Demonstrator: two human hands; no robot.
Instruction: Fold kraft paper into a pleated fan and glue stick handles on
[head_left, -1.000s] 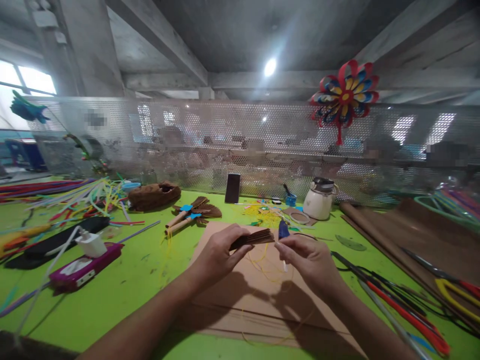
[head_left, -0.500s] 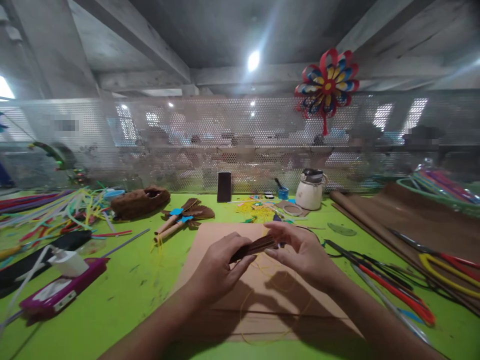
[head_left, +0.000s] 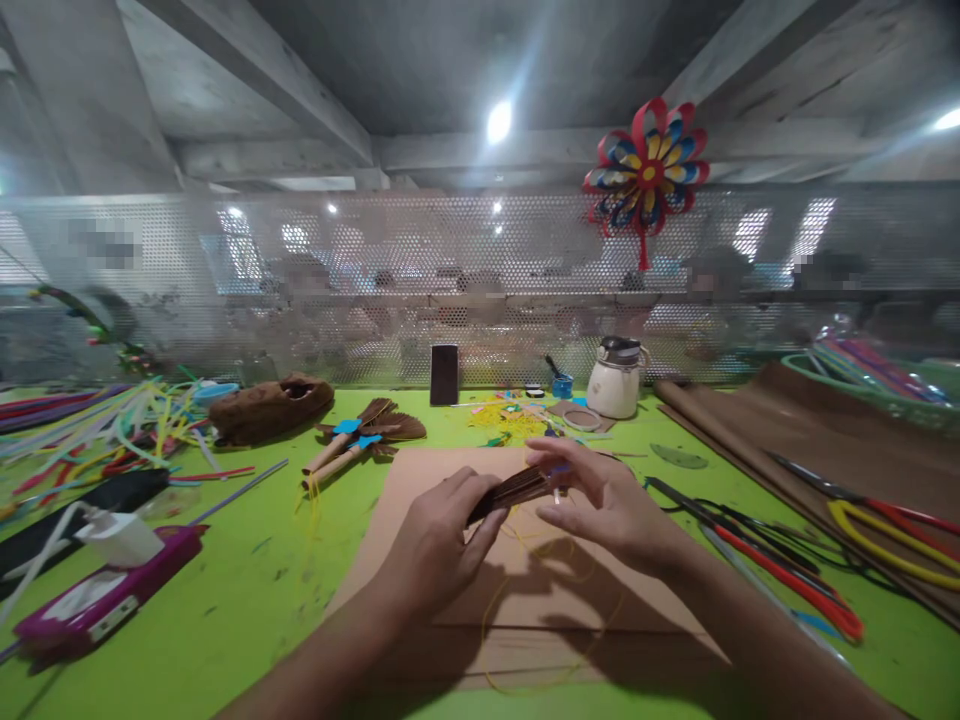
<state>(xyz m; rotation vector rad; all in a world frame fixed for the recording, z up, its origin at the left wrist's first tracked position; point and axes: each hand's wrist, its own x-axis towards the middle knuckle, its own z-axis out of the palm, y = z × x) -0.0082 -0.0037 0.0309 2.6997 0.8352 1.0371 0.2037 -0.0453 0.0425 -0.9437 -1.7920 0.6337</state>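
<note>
My left hand (head_left: 442, 525) pinches a dark brown pleated paper strip (head_left: 517, 489), thumb below and fingers on top. At the strip's right end is my right hand (head_left: 611, 505), fingers curled round it, thumb and forefinger spaced apart. Small purple and white spots show between those fingers, too blurred to name. Yellow thread (head_left: 491, 600) hangs in loose loops beneath the hands. Under everything lies a tan sheet of card or paper (head_left: 405, 470). Two brown fan-shaped pieces (head_left: 394, 425) with rolled tan stems and blue bits rest left of the sheet.
Scissors (head_left: 877, 510) and red-handled pliers-like tools (head_left: 795, 580) lie right, by brown paper (head_left: 750, 430). A purple power strip (head_left: 112, 600) and colourful strips (head_left: 127, 430) occupy the left. Behind stand a phone (head_left: 444, 375), a white jug (head_left: 616, 385) and a mesh screen (head_left: 375, 250).
The view has turned slightly right, so the surroundings sit a little farther left. Both hands keep nearly the same pose at the pleated strip; the right fingers have shifted slightly.
</note>
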